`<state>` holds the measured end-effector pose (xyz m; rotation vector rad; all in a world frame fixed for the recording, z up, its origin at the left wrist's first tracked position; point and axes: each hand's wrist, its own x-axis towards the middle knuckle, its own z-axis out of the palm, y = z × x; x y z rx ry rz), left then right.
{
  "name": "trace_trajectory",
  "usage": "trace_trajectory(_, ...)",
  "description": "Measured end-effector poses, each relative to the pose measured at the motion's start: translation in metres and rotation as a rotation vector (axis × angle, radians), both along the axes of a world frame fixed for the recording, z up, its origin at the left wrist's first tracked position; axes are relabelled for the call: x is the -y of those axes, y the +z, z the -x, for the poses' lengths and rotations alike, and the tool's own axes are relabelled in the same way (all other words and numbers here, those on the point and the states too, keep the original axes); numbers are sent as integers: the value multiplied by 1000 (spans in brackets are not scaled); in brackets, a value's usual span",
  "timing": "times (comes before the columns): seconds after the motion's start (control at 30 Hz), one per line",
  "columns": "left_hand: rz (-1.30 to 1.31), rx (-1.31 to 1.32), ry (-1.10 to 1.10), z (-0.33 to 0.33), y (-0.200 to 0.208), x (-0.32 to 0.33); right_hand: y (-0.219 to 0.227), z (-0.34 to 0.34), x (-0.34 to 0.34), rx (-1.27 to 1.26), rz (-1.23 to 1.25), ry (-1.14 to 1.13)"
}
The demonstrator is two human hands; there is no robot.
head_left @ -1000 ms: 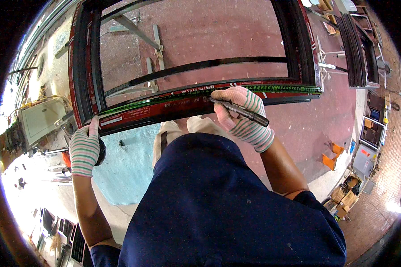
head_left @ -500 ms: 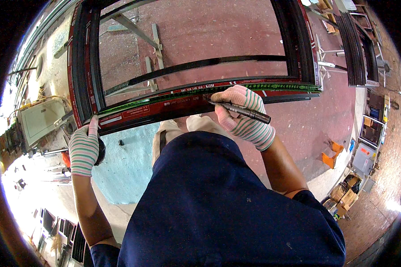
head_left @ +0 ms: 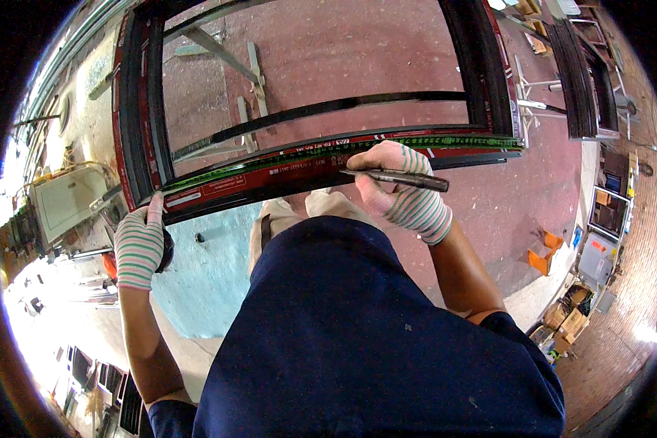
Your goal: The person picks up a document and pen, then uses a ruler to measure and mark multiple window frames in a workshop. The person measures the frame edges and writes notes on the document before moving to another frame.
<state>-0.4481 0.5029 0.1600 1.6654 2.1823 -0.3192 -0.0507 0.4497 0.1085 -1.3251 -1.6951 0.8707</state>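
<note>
A black metal frame with dark red film (head_left: pixel 226 186) lies across in front of me. Along its near bar runs a green tape measure blade (head_left: pixel 285 155). My left hand (head_left: pixel 140 244), in a striped glove, is closed at the frame's near left corner, one finger pressing by the blade's end. A black tape measure case (head_left: pixel 167 250) with some orange shows around that palm, mostly hidden by it. In my gloved right hand (head_left: pixel 405 190) a black marker pen (head_left: pixel 409 179) is pinched, its tip at the near bar just below the blade.
Beneath the frame are a reddish floor (head_left: pixel 328 58) and metal supports (head_left: pixel 252 73). A light blue patch (head_left: pixel 204 285) covers the floor near my feet. To the right stand an orange holder (head_left: pixel 544 254), cardboard boxes (head_left: pixel 571 326) and a stack of dark profiles (head_left: pixel 573 80).
The marker pen has tilted slightly flatter, and my right hand has shifted a little to the right and down. My left hand stays at the corner with barely any movement.
</note>
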Motion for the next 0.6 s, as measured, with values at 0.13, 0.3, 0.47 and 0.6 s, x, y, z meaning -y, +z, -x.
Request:
trace_trajectory(0.13,167,12,-125,10,8,-8,22,-15,14,-209,213,-96)
trace_trajectory(0.3,648,259,-172,33,50,-9,47,-25,28,-375,-169,-274)
trace_trajectory(0.47,911,607,-95,22,55,9,75,-30,41,-259,-414,-338)
trace_trajectory(0.6,685,917,35,-10,31,19,90,-5,45,-278,-496,-354)
